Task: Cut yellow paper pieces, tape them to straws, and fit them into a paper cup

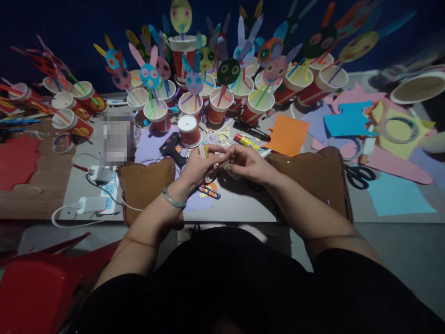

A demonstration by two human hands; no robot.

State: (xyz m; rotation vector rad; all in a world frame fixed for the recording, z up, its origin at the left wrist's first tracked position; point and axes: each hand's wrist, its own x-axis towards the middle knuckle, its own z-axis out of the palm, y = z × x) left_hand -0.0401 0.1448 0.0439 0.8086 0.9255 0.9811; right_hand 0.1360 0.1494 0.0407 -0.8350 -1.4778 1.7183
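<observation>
My left hand is closed, with slim pale and yellow strips showing between its thumb and fingers; I cannot tell what they are. Its fingertips meet those of my right hand, which is curled in a pinch; anything small between them is hidden. A black glue gun lies just left of my hands. Under my left wrist is a dark-handled craft knife on purple and orange paper scraps. Beyond the fingers stands an upside-down paper cup. A glue stick and a black marker lie behind my right hand.
Rows of red paper cups with paper rabbit heads on straws line the back. Brown cushions flank my hands. A power strip with white chargers sits left. Right are black scissors, tape, orange paper and coloured scraps.
</observation>
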